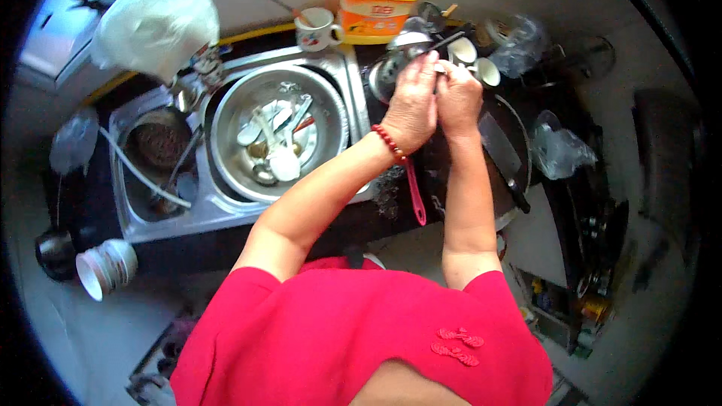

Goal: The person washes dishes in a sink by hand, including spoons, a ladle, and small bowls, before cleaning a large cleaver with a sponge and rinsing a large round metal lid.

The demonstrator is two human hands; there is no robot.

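Observation:
My left hand, with a red bead bracelet at its wrist, reaches over the dark counter right of the sink. My right hand is beside it, touching it, with fingers curled. A small pale thing shows at the right fingers; what it is cannot be told. A dark slender utensil lies just beyond the fingertips, and whether a hand grips it is unclear. Near them are a perforated metal container and white cups. The steel basin in the sink holds spoons and other utensils.
A yellow jug and a mug stand at the back. A cleaver lies on the right, by a plastic bag. A pink handle points towards me. Stacked bowls are at the counter's left front edge.

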